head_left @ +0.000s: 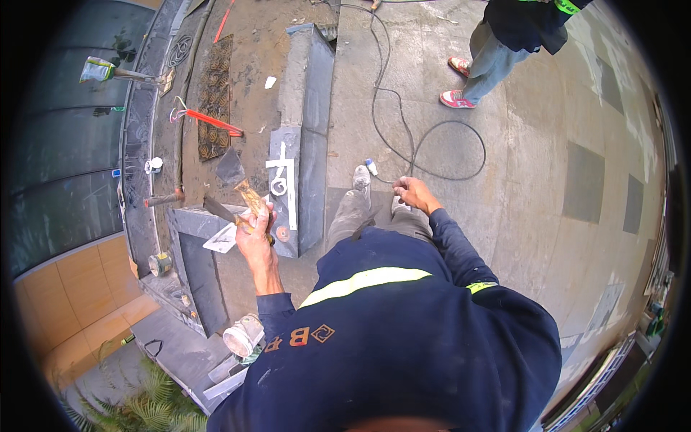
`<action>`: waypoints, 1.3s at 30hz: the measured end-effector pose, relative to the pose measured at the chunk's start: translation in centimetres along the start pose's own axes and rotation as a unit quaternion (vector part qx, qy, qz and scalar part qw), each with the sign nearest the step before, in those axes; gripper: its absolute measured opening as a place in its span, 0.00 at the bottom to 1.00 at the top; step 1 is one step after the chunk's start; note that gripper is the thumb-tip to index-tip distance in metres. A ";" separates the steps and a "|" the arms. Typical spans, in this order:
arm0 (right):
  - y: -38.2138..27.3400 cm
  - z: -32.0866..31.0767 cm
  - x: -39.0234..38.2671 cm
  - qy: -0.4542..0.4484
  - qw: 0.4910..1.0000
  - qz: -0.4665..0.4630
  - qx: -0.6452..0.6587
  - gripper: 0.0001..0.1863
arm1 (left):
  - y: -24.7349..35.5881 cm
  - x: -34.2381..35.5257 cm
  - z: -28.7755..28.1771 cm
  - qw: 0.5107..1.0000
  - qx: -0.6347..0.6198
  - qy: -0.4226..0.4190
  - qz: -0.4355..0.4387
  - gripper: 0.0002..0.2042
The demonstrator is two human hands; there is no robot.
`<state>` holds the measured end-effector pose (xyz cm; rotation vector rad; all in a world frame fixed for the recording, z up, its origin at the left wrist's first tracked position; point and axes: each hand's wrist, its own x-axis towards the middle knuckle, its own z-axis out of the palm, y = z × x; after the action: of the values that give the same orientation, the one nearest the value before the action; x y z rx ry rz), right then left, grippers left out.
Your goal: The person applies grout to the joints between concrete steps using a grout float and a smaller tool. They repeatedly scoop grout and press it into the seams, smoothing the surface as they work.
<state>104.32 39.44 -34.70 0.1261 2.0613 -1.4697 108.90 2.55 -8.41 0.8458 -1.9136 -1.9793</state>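
My left hand [257, 241] is closed round two tools over the corner of the low grey stone wall. One is a putty knife [250, 198] with a worn wooden handle and a broad grey blade pointing away. The other has a narrower dark blade [218, 209], and its kind is unclear. My right hand [416, 194] is held above my knee with the fingers pinched; whatever is between them is too small to make out. On the stone top beyond my left hand lie a white L-shaped square [291, 189] and a white ring [278, 186].
A black cable [484, 155] loops over the paving ahead, with a blue-and-white connector [371, 167] by my foot. Another person [489, 61] stands at the far right. Left are a dirt bed with orange strips [214, 122], a white bucket [241, 337] and glass panels [68, 151].
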 end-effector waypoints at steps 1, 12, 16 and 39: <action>-0.8 -0.2 0.3 -0.001 1.000 0.001 -0.005 0.14 | -0.3 0.6 0.1 1.000 0.002 -0.009 0.001 0.13; -11.4 1.3 6.5 -0.004 0.996 0.064 0.059 0.18 | -0.3 13.0 1.8 0.998 0.010 -0.068 -0.008 0.13; -21.3 5.1 12.5 -0.115 0.991 0.003 0.064 0.23 | 0.2 19.2 1.8 0.997 0.023 -0.071 0.010 0.13; -46.9 -9.4 35.5 -0.053 0.940 -0.159 0.297 0.31 | 10.4 44.3 29.4 0.903 0.249 -0.332 0.117 0.17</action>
<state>52.50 20.72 -12.06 -0.0535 1.5400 -2.2143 54.73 0.81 -9.32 -0.0253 -2.8130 -1.7811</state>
